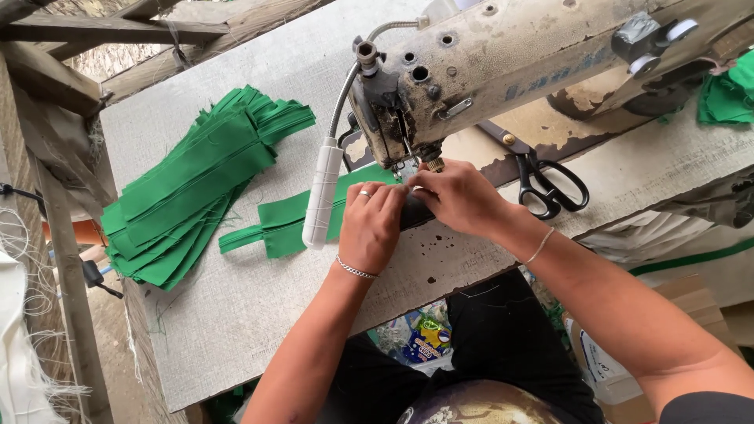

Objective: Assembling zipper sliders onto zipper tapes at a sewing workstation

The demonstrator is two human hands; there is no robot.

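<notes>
A worn beige sewing machine stands on a grey table. Under its needle lies a green fabric piece, stretching left across the table. My left hand, with a ring and a chain bracelet, presses flat on the fabric just in front of the needle. My right hand pinches the fabric and a dark piece right at the presser foot. The fingertips of both hands meet below the needle. A white flexible lamp hangs beside my left hand and covers part of the fabric.
A fanned stack of green fabric strips lies at the table's left. Black scissors rest to the right of the machine. More green fabric sits at the far right. Wooden beams frame the left side.
</notes>
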